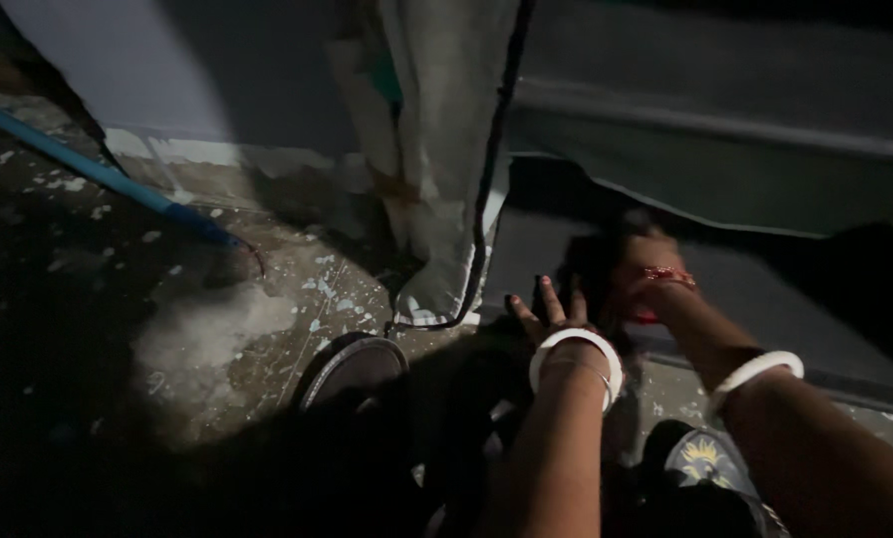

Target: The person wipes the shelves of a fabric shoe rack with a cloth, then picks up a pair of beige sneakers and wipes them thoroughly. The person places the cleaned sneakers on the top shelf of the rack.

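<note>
My left hand (546, 311) reaches forward low over the floor with its fingers spread, a white bangle (578, 361) on the wrist. It holds nothing that I can see. Just to its right and a little farther off is my right hand (647, 257), blurred, with a red thread band (665, 275) at the wrist and a white bangle (755, 373) up the forearm. The right hand rests against a dark shape (588, 271) that is too dim to identify. Whether its fingers close on that shape is hidden by the dark.
A pale cloth with a dark edge (446, 159) hangs down ahead of the hands. A blue pipe (98, 171) slants across the paint-speckled floor (217, 329) at left. A dark shoe (352, 371) lies near me, and another dark item with a yellow print (705, 460) sits at lower right.
</note>
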